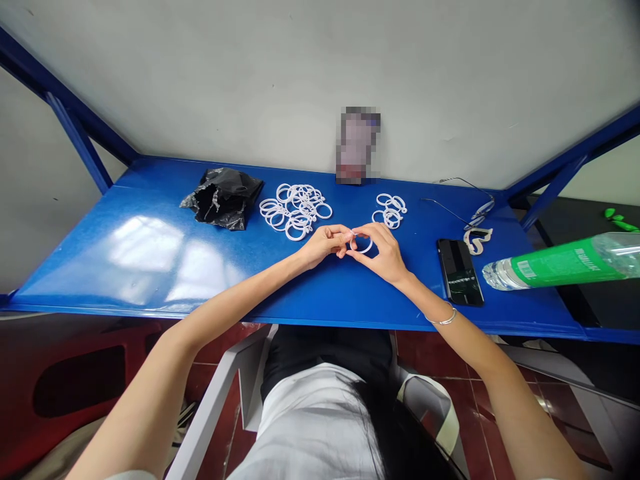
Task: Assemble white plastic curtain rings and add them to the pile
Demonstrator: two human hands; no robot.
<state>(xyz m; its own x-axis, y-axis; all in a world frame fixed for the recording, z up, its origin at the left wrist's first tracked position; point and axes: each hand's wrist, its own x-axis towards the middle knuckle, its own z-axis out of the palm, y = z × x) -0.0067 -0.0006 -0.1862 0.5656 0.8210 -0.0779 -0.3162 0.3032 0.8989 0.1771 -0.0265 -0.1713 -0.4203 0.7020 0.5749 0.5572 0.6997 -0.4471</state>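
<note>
A white plastic curtain ring (368, 249) is held up between my two hands over the middle of the blue table. The fingertips of my left hand (323, 245) pinch its upper left side, where a small part joins the hoop; my fingers hide that detail. My right hand (385, 255) curls around the ring, thumb below and fingers above. Just beyond my left hand lies a loose pile of white curtain rings (295, 208). A smaller group of the same rings (389, 217) rests behind my right hand.
A crumpled black plastic bag (227, 198) lies open left of the pile. On the right are eyeglasses (481, 212), a dark phone (459, 272), a small white item (477, 241) and a green-labelled bottle (565, 261). A pixelated object (357, 147) leans against the wall.
</note>
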